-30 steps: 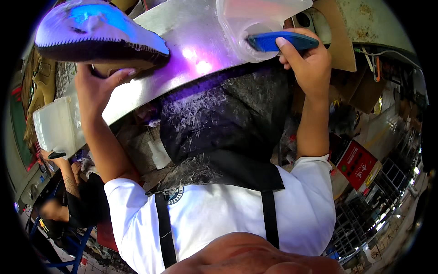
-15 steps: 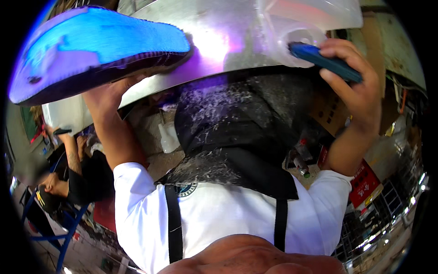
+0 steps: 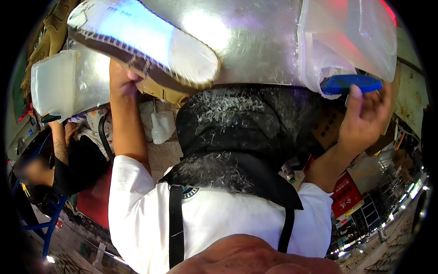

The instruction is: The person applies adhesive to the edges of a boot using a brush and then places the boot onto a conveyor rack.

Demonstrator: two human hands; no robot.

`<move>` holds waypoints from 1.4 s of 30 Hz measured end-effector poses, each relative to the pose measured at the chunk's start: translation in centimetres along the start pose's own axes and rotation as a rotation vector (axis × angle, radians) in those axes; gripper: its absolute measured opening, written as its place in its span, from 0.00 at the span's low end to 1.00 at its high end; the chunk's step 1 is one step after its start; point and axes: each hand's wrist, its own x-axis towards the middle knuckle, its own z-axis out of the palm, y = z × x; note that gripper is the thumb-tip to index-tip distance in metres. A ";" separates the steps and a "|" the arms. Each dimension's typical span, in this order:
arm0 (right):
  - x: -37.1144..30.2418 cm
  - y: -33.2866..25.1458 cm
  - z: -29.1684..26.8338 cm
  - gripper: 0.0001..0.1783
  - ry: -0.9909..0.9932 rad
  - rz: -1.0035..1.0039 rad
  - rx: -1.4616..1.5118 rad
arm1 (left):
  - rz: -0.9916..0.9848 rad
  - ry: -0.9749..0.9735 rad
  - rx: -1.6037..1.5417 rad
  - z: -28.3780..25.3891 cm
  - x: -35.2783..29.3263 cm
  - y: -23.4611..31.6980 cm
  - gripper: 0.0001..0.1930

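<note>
My left hand [image 3: 122,78] grips a tan shoe [image 3: 150,43] from below, its pale sole with stitched edge turned toward me, over the shiny metal tabletop [image 3: 255,41]. My right hand [image 3: 365,116] holds a blue-handled tool [image 3: 350,84] with its end at the mouth of a translucent plastic container [image 3: 353,36] standing on the right of the tabletop. Below the hands I see my black apron [image 3: 237,137] flecked with white scraps, worn over a white shirt.
A second translucent tub [image 3: 54,83] stands at the tabletop's left end. A small white bottle [image 3: 162,128] lies on the floor below. Another person [image 3: 68,166] sits at the left by a blue frame. A red sign [image 3: 344,196] and cardboard boxes are at the right.
The shoe has swung right and closer, now covering more of the tabletop. My right hand has dropped a little while keeping the blue tool at the container's mouth.
</note>
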 end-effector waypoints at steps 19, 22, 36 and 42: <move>-4.3 -1.4 15.3 0.39 -0.617 -0.470 -0.395 | -0.074 -0.094 0.003 -1.2 -0.1 -0.3 0.65; -5.1 -2.9 16.3 0.40 -0.698 -0.442 -0.377 | -0.081 -0.101 0.000 -1.2 -0.1 -0.6 0.66; -8.6 -4.8 12.0 0.45 -0.762 -0.337 -0.423 | -0.073 -0.108 -0.016 -1.4 0.0 -0.8 0.68; -3.2 -1.3 18.2 0.43 -0.421 -0.433 -0.474 | -0.081 -0.126 -0.007 -1.5 0.7 -0.9 0.69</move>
